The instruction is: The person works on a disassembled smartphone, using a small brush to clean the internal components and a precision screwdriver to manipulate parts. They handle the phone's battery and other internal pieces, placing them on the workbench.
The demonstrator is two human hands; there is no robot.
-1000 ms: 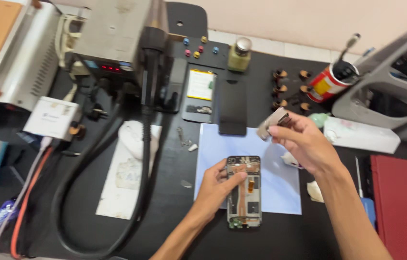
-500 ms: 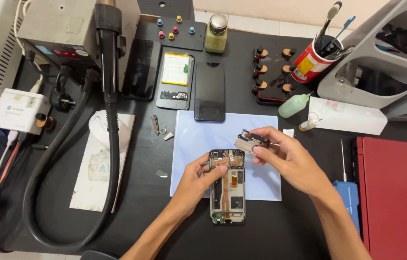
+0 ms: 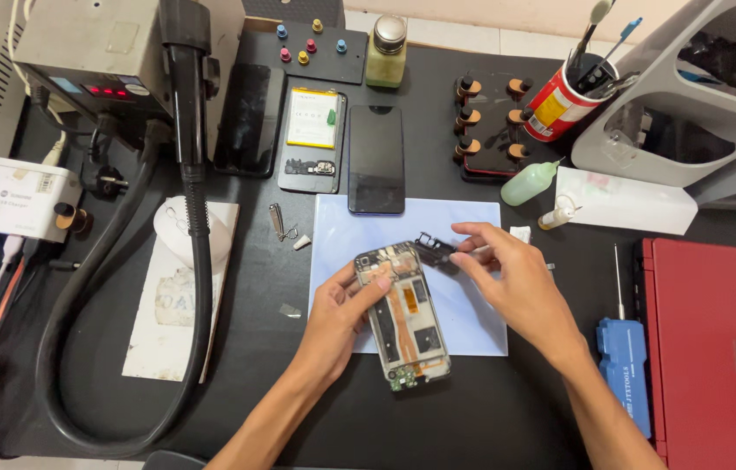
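Observation:
An opened phone frame (image 3: 405,322) with its insides exposed lies on a pale blue mat (image 3: 472,309) in the middle of the dark bench. My left hand (image 3: 340,315) grips the frame's left edge, thumb on its upper part. My right hand (image 3: 516,278) pinches a small black plastic cover piece (image 3: 434,251) just above the frame's top right corner, close to it or touching it.
A dark phone (image 3: 376,159), a back cover with a battery (image 3: 314,139) and another dark phone (image 3: 250,117) lie behind the mat. A hot-air station with a thick black hose (image 3: 185,174) stands left. A red case (image 3: 716,348), a blue tool block (image 3: 625,370), a red tool cup (image 3: 564,103) and bottles sit right.
My right hand has brought the small black piece down from mid-air to the top of the phone frame. The view has shifted left and moved closer over the bench.

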